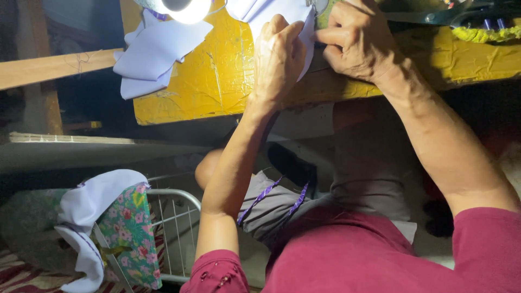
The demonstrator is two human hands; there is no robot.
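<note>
On the yellow tabletop [217,76], a white piece of cloth [271,10] lies near the top edge of the view. My left hand [277,59] presses down on it with fingers curled over the fabric. My right hand [355,40] pinches the cloth's right edge between thumb and forefinger. The upper part of the cloth runs out of view.
More white fabric pieces [152,51] lie at the table's left under a bright lamp [182,6]. A wooden bar [54,68] sticks out left. Below stands a white wire rack [173,217] with floral cloth [133,228] and white cloth [89,203]. Yellow cord [483,33] lies at top right.
</note>
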